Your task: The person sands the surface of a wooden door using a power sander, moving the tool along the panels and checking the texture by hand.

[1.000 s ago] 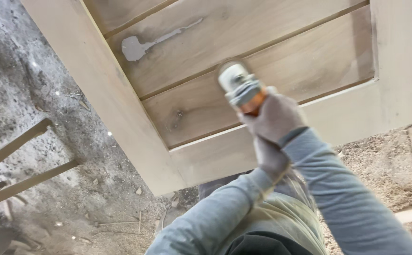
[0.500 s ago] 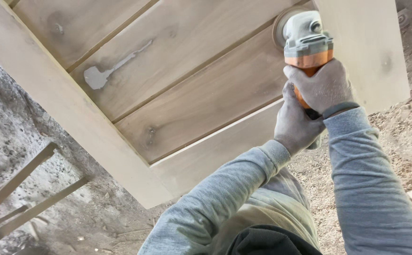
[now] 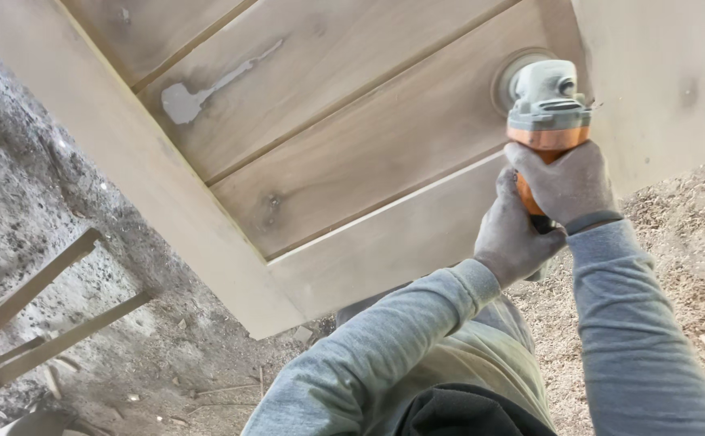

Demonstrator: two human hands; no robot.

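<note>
1. While both gloved hands grip it, an orange and grey angle grinder [image 3: 548, 113] sits with its round sanding disc [image 3: 507, 78] pressed flat against a wooden door panel [image 3: 352, 153], near the panel's right-hand frame board.
2. Higher up the tool, the right hand [image 3: 566, 184] is clenched around the orange body just below the grey head.
3. Lower down, the left hand [image 3: 516, 239] is wrapped around the rear of the handle, touching the right hand from beneath.
4. Both arms wear grey long sleeves [image 3: 417, 339] dusted with fine powder.
5. Built from wide horizontal planks set inside a paler frame, the door lies tilted across the upper part of the view.
6. On one upper plank, a pale smear of wood filler [image 3: 195, 93] stands out, well apart from the grinder.
7. A dark knot [image 3: 270, 202] marks the plank that the disc is touching.
8. Below the door, the ground is rough grey concrete [image 3: 37, 202] on the left, with sawdust and shavings [image 3: 692, 258] heaped on the right.
9. At the lower left, a frame of thin wooden slats [image 3: 41, 311] lies on the concrete.
</note>
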